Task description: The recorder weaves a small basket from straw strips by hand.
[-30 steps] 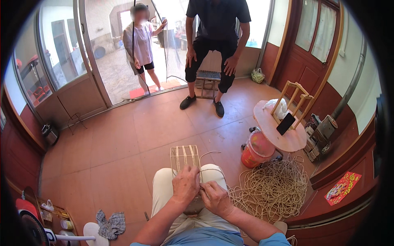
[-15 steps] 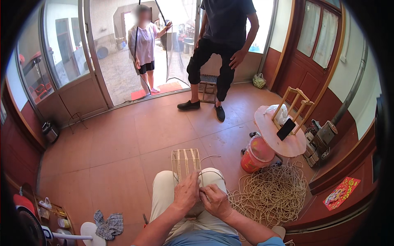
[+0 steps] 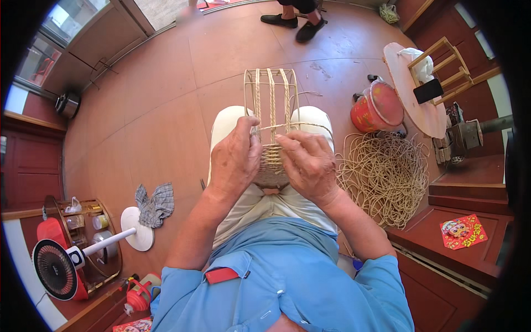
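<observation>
Part-woven frame (image 3: pixel 271 113) was positioned left of the rope heap (image 3: pixel 385 180), flanked by left hand (image 3: pixel 237 157) and right hand (image 3: pixel 311 166); cord (image 3: pixel 311 125) was laid across it; either grip's closure could not be told.

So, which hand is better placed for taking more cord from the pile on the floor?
Probably the right hand. The cord pile lies to the person's right, nearer to that hand, while the left hand is at the left side of the woven frame.
</observation>
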Tool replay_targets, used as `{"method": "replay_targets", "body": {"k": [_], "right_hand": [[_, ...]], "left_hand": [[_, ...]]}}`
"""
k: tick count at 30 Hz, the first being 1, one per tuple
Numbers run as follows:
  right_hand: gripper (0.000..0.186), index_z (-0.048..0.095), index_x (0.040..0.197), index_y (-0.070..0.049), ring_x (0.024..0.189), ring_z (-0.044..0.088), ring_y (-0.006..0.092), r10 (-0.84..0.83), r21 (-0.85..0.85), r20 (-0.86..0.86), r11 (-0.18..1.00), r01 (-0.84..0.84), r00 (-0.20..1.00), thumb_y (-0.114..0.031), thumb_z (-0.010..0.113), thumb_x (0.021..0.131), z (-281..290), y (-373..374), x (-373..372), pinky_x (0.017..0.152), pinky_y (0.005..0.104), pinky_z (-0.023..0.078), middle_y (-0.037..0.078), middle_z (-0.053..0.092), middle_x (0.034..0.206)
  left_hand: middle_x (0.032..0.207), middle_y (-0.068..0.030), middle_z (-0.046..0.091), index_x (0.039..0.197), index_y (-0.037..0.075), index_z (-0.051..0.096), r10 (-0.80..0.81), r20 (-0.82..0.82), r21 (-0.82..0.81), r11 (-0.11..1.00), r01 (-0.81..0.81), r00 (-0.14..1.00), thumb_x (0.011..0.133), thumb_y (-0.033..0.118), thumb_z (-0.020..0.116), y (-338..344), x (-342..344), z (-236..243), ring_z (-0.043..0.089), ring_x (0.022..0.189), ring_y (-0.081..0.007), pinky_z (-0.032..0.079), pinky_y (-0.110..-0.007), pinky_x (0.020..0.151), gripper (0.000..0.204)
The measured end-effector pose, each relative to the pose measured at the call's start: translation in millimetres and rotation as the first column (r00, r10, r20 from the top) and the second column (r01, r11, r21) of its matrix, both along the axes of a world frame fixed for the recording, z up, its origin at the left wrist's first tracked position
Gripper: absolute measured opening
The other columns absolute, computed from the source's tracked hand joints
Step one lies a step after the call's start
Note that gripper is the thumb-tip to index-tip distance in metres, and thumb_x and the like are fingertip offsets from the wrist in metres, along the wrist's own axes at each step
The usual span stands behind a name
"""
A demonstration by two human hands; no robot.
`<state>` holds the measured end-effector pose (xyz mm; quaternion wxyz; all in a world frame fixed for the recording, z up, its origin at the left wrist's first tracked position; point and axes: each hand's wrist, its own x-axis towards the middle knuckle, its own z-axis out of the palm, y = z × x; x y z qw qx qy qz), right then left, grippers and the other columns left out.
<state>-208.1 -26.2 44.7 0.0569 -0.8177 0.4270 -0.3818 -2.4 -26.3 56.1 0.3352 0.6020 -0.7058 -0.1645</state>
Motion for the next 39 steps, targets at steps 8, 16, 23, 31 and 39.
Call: {"method": "replay_targets", "body": {"k": [8,16,23,31,39], "right_hand": [[0.041,0.076,0.137,-0.008,0.100,0.064,0.0267,0.023,0.025,-0.135,0.999,-0.020,0.991,-0.022,0.078,0.098,-6.4,14.9,10.9,0.090,0.0414,0.052,0.006,0.070,0.115],[0.041,0.077,0.135,-0.009,0.102,0.063,0.0292,0.038,0.092,-0.149,0.995,-0.025,0.988,-0.023,0.080,0.097,-1.5,12.6,16.1,0.094,0.0428,0.052,0.008,0.070,0.115],[0.035,0.078,0.129,-0.011,0.101,0.062,0.0292,0.028,0.099,-0.130,0.995,-0.015,0.991,-0.023,0.081,0.096,-2.1,13.9,17.9,0.092,0.0432,0.052,0.008,0.070,0.115],[0.028,0.078,0.123,-0.013,0.096,0.061,0.0273,0.016,0.063,-0.079,0.998,-0.012,0.997,-0.023,0.079,0.097,-5.7,12.3,16.9,0.087,0.0431,0.050,0.006,0.067,0.112],[0.025,0.080,0.117,-0.012,0.095,0.064,0.0296,0.014,0.067,0.003,0.998,-0.014,1.000,-0.020,0.082,0.094,0.6,1.5,36.6,0.085,0.0444,0.052,0.008,0.067,0.104]], "left_hand": [[0.098,-0.0161,0.074,0.107,0.003,0.067,-0.176,-0.105,0.001,0.984,0.177,0.979,0.103,0.011,0.073,-42.6,18.3,11.9,0.075,0.092,-0.0394,0.058,-0.048,0.079,0.011],[0.099,-0.0107,0.072,0.108,0.008,0.073,-0.062,0.385,-0.134,0.983,0.122,0.921,0.102,0.021,0.073,-46.7,0.7,-0.8,0.076,0.096,-0.0326,0.060,-0.049,0.082,0.014],[0.096,-0.0157,0.074,0.109,0.004,0.068,-0.080,0.071,0.086,0.994,0.073,0.994,0.103,0.015,0.070,-31.5,4.3,7.4,0.075,0.091,-0.0354,0.060,-0.050,0.080,0.014],[0.075,-0.0072,0.063,0.130,0.007,0.069,0.091,-0.227,0.143,0.988,-0.059,0.970,0.095,0.000,0.071,7.5,16.8,3.4,0.063,0.067,-0.0196,0.054,-0.037,0.068,0.036],[0.074,-0.0001,0.058,0.131,0.008,0.071,0.283,-0.245,0.151,0.956,-0.252,0.927,0.093,0.001,0.068,7.1,65.1,-14.5,0.057,0.068,-0.0099,0.052,-0.031,0.068,0.039]]}}
